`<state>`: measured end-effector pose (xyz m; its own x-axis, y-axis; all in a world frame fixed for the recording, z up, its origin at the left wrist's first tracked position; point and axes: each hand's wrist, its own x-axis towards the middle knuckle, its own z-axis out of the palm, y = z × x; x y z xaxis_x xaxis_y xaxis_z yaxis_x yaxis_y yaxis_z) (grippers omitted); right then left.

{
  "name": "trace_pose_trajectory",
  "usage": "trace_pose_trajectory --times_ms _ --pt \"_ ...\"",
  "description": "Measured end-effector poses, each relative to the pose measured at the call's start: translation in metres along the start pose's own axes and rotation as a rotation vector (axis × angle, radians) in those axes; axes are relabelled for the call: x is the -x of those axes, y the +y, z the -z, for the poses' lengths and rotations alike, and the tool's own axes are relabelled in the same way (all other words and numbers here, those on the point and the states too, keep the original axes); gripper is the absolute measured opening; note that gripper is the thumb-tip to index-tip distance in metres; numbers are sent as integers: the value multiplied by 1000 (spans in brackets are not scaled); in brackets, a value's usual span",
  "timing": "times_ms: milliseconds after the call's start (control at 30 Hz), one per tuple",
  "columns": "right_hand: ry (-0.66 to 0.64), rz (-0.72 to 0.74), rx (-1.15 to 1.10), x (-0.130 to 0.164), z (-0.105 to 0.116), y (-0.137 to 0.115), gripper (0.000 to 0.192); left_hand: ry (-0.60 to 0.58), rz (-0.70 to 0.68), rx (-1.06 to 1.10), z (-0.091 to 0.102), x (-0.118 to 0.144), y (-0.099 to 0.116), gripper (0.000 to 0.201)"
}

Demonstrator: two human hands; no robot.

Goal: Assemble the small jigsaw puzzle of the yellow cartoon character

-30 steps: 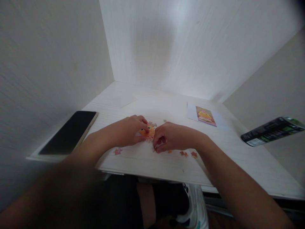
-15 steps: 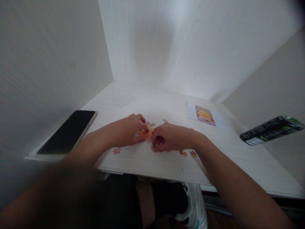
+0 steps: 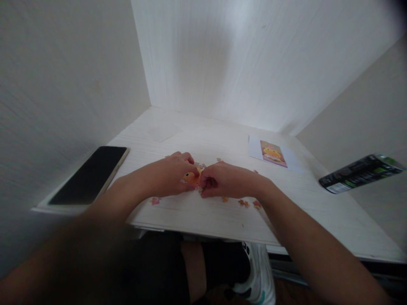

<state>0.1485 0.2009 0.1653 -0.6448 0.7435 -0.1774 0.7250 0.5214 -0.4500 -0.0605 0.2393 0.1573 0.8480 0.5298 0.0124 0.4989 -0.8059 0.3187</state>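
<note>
A partly joined jigsaw puzzle [image 3: 188, 177] with a yellow figure lies flat on the white table, mostly covered by my fingers. My left hand [image 3: 176, 173] bends over its left side, thumb and forefinger gripping its edges. From the right, my right hand [image 3: 218, 180] has its fingers curled and pinched together at the puzzle's right edge. A bit of a puzzle piece shows at those fingertips, largely hidden. Loose puzzle pieces [image 3: 244, 203] lie around both hands, with a pink piece [image 3: 155, 201] below my left wrist.
A phone [image 3: 90, 176] with a dark screen rests at the table's left. At the right back lies a printed picture [image 3: 273, 153] of a yellow figure on white paper. A dark can [image 3: 361, 173] stands at the far right. White panels enclose the table [image 3: 203, 216].
My right hand has shifted slightly left and up, closer to my left hand and the puzzle. My left hand stays nearly where it was.
</note>
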Motion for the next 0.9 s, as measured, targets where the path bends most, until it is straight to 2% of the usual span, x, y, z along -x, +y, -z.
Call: trace_pose_trajectory --times_ms 167,333,700,900 --pt "-8 21 -24 0 3 4 15 -3 -2 22 -2 1 -2 23" --pt "42 71 -41 0 6 4 11 -9 8 22 -2 1 -2 24" --pt "28 120 -36 -3 0 7 13 -1 5 26 -2 1 -2 22" --pt "85 -31 -22 -4 -5 6 11 -6 46 18 1 0 3 23"
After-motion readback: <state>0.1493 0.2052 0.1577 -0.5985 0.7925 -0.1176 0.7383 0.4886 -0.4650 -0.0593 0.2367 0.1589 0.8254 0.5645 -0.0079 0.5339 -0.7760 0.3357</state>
